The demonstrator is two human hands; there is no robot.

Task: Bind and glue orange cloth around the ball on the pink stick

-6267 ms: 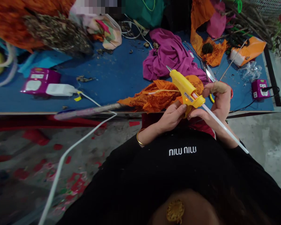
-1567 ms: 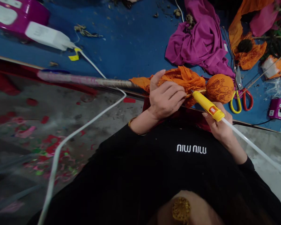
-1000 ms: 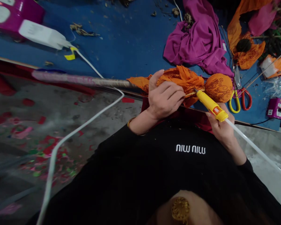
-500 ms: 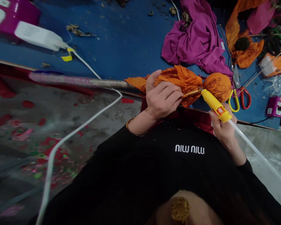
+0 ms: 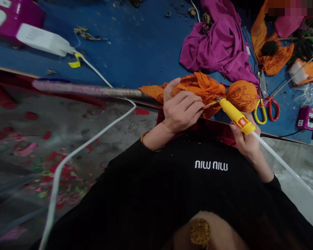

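The left hand (image 5: 181, 111) is closed around bunched orange cloth (image 5: 198, 86) gathered on a long stick (image 5: 94, 91), pinching the gathers tight just beside a cloth-covered ball (image 5: 242, 96). The right hand (image 5: 246, 142) is wrapped around the handle of a yellow glue gun (image 5: 233, 111), with a white glue stick (image 5: 284, 166) trailing from its back end.

The ball looks already wrapped and the cloth already drawn in at its neck. Fixing that neck seems to be the step in hand; whether any glue has been laid I cannot tell, since the nozzle tip is too small to read.

The gun's long axis runs on a slant, nozzle pointing up and left to the gap between left hand and ball, rear end down and right past the right wrist. The stick lies roughly level, stretching far left of the left hand, ball end to the right. Scissors (image 5: 270, 109) lie just beyond the ball, and purple cloth (image 5: 216, 45) lies farther from both hands.
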